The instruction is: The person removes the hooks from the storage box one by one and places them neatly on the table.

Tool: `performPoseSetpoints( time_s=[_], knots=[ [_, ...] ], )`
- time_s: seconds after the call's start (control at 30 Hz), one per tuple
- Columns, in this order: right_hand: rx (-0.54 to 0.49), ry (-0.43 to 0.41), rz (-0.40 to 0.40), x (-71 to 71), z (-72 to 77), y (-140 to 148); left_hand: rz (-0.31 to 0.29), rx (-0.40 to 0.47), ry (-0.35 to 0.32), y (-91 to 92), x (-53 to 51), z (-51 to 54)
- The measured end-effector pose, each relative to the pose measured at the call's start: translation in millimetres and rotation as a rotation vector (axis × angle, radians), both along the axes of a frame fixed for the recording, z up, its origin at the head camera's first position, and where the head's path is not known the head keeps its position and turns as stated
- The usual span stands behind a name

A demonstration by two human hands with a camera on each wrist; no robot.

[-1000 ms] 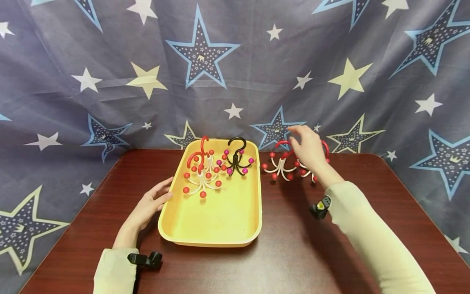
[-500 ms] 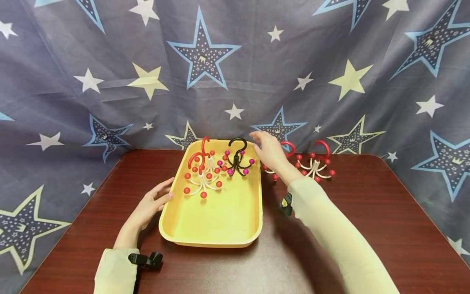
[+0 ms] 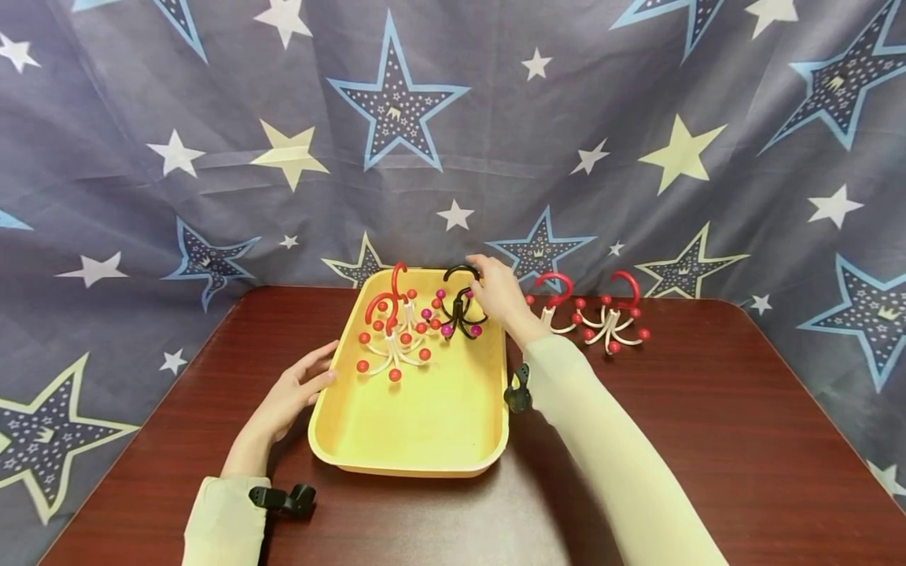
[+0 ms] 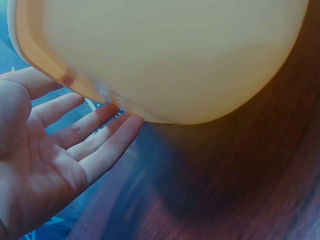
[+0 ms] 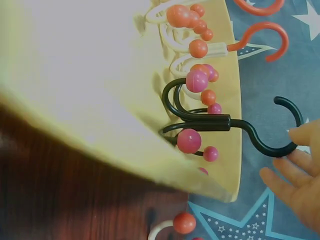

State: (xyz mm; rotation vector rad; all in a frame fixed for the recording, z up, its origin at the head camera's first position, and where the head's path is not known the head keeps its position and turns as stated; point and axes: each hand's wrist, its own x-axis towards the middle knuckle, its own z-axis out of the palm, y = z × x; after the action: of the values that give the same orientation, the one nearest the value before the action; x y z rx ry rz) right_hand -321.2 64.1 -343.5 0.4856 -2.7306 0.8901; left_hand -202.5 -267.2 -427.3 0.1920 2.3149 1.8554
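My right hand (image 3: 498,295) is at the back right corner of the yellow tray (image 3: 406,440), pinching the curved top of a black claw hook (image 3: 458,309) with pink ball tips. In the right wrist view, the hook's curl (image 5: 270,150) passes between thumb and fingers, while its arms sit in the tray. Straight fingers of my left hand (image 3: 290,399) touch the tray's left side; the left wrist view has them against the outer wall (image 4: 115,102). Two white claw hooks with red tops and red balls, a front one (image 3: 392,346) and a back one (image 3: 408,310), stand in the tray.
Right of the tray, two more red-and-white claw hooks stand on the dark wooden table (image 3: 708,424): one (image 3: 554,303) partly behind my right hand, the other (image 3: 612,318) farther right. A star-patterned grey cloth (image 3: 488,157) hangs behind the table.
My right hand has moved left from the red-and-white hooks on the table to the black claw hook and taken hold of its top. My left hand stays at the tray.
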Motion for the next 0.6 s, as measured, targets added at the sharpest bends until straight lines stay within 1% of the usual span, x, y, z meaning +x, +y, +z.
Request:
performPoseSetpoints(
  time_s=[0.23,0.4,0.6],
  knots=[
    [-0.007,0.050,-0.011,-2.0,-3.4,-5.7,-0.010,0.008,0.008,-0.9,-0.1,0.2],
    [-0.022,0.033,-0.020,-1.8,-3.1,-8.6,-0.017,0.012,0.008,-0.9,-0.4,-0.5],
    [-0.055,0.001,-0.010,0.6,-1.1,-10.5,-0.013,0.011,0.008,-0.4,0.0,-0.9]
  ],
)
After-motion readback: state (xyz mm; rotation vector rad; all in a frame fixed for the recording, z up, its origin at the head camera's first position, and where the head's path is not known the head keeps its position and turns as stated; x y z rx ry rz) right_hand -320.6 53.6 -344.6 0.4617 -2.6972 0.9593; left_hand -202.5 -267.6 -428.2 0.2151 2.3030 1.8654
